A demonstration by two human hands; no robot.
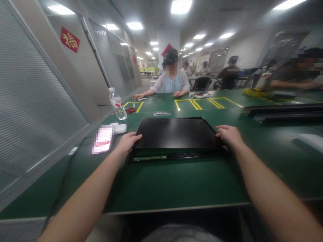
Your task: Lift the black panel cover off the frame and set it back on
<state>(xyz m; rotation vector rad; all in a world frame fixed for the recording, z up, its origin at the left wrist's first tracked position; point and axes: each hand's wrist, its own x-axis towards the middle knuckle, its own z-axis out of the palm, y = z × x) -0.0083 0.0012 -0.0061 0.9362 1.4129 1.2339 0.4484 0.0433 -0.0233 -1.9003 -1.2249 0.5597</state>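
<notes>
A glossy black flat panel (174, 132), like a display screen, lies in front of me over the green table. Under its near edge shows a dark strip (186, 156) with a green circuit board (148, 157) at its left part. My left hand (128, 142) is closed on the panel's left edge, thumb on top. At the right edge, my right hand (229, 134) grips the panel between thumb and fingers. A thin black rim shows beyond the panel's far right corner; what lies beneath the panel is hidden.
Left of the panel are a lit phone (103, 139), a white case (119, 128), a water bottle (117, 104) and red-handled scissors (130, 110). A person (171, 79) sits opposite, hands on the table (181, 188). Long black frames (285, 114) lie at right.
</notes>
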